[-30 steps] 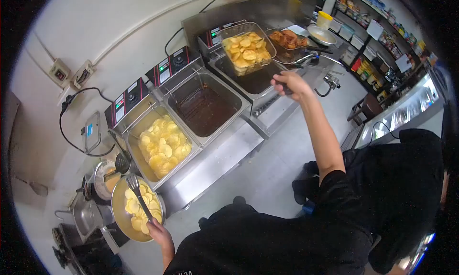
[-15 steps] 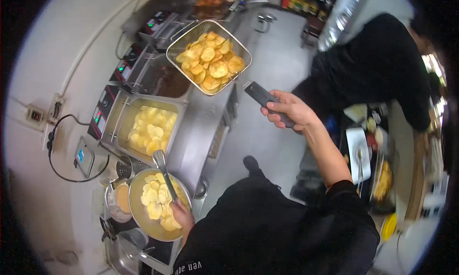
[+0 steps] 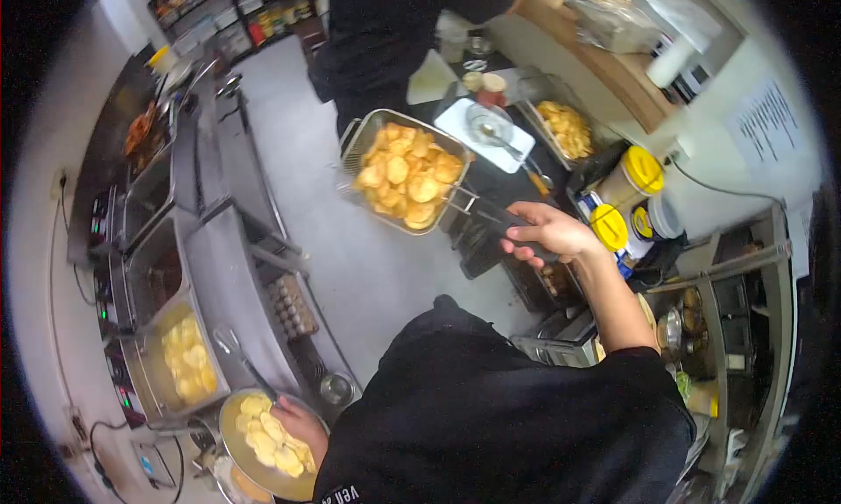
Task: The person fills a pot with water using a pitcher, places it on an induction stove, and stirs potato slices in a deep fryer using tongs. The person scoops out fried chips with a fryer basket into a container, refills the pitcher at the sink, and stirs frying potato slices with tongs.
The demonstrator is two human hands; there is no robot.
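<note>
**Basket (image 3: pixel 363 147) of chips (image 3: pixel 410 178) aloft in your right hand (image 3: pixel 554 231)**

Your right fingers wrap the dark handle (image 3: pixel 501 218), with the basket out ahead over the floor (image 3: pixel 328 241), near the dark counter (image 3: pixel 508 185). The chips should be light, but with the basket set out past your fist, the pull probably falls on your wrist; a grip well round the handle should stop it rolling. The wire is stiff and likely hot and oily, so the handle is the place to hold. The golden chips look crisp and would break if knocked.

Your left hand (image 3: pixel 302 425) grasps the tongs (image 3: pixel 251 366) at the bowl (image 3: pixel 233 427); whether it also holds the rim, you cannot tell. The pale slices (image 3: pixel 270 436) there look damp, bendy and slippery.
</note>
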